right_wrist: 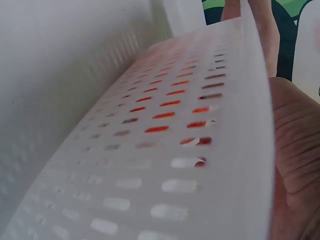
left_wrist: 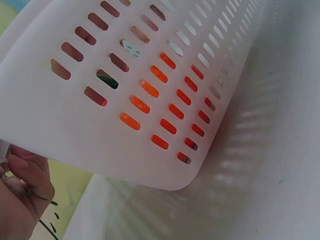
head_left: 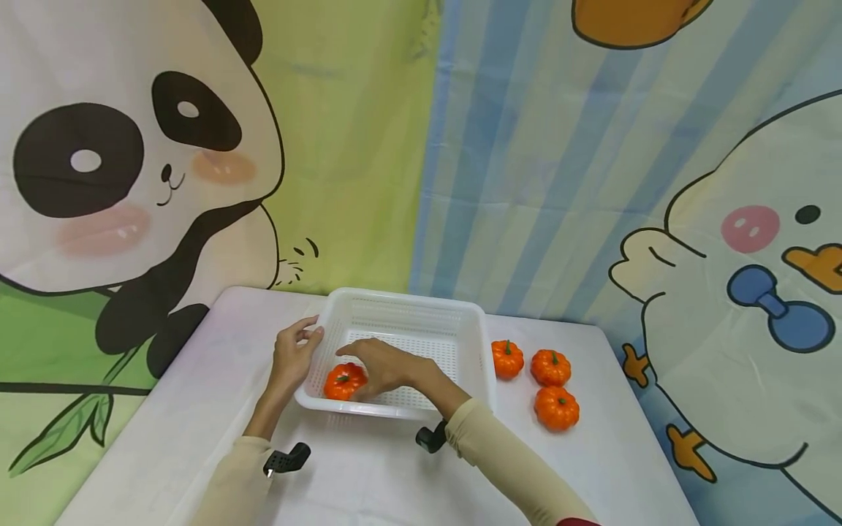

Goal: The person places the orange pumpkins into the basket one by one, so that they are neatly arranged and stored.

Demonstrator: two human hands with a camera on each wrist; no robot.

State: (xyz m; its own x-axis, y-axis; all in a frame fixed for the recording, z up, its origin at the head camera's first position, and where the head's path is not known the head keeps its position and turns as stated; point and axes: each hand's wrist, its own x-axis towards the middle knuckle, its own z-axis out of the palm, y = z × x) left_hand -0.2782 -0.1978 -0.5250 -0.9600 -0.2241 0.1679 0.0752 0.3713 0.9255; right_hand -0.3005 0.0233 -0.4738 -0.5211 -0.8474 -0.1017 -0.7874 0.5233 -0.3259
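A white slotted basket [head_left: 408, 298] stands on a white table [head_left: 191, 409]. My left hand [head_left: 310, 332] pinches the basket's left rim between thumb and fingers; in the left wrist view its fingers [left_wrist: 22, 182] sit under the basket's wall [left_wrist: 60, 115]. My right hand [head_left: 358, 367] reaches inside the basket and curves over an orange toy pumpkin [head_left: 338, 383] at the near left corner, holding it. Orange shows through the slots [left_wrist: 150, 89]. The right wrist view shows my palm [right_wrist: 295, 150] behind the basket's wall [right_wrist: 150, 165].
Three more orange pumpkins lie on the table right of the basket: one beside its wall [head_left: 507, 359], one further right [head_left: 550, 367], one nearer me [head_left: 556, 408]. Cartoon panda and duck curtains hang behind the table. The table's edges run close on both sides.
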